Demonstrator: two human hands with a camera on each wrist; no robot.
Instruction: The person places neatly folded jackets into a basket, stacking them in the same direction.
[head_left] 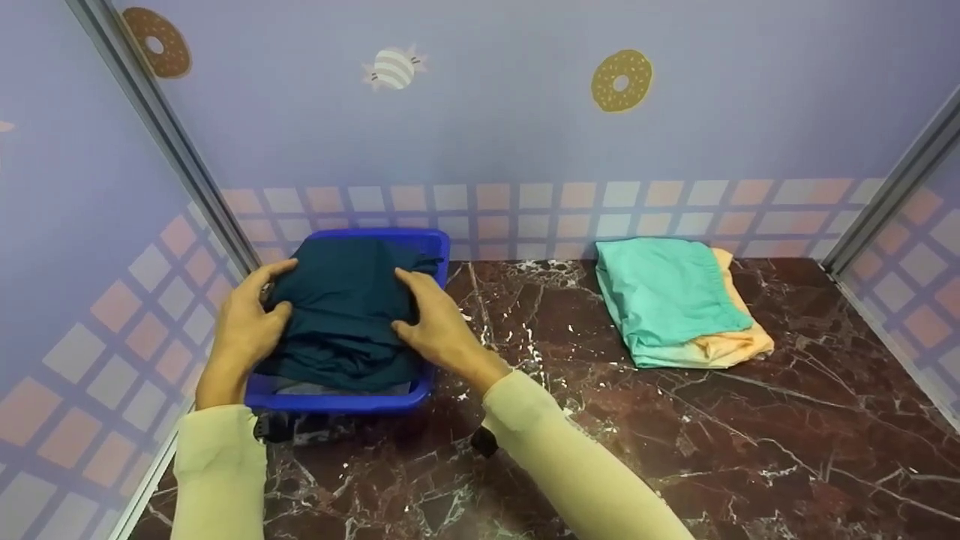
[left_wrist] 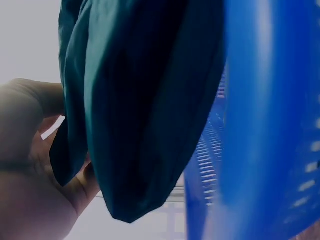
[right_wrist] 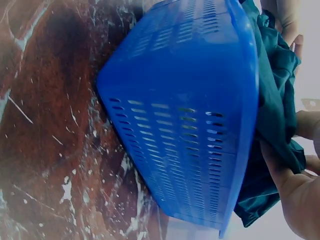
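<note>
A folded dark teal garment lies over the opening of a blue plastic basket, close above its rim. My left hand grips the garment's left side, with the thumb on top. At the opposite side, my right hand holds the edge between thumb and fingers. In the left wrist view, loose folds of the dark cloth hang beside the basket wall, partly hiding the left fingers. The right wrist view has the right hand at the cloth just over the rim. Grey cloth shows inside the basket.
On the right of the marbled dark red tabletop lies a folded mint-green garment with a gathered waistband, on top of a pale orange cloth. Patterned wall panels enclose the back and sides. The basket stands near the left back corner.
</note>
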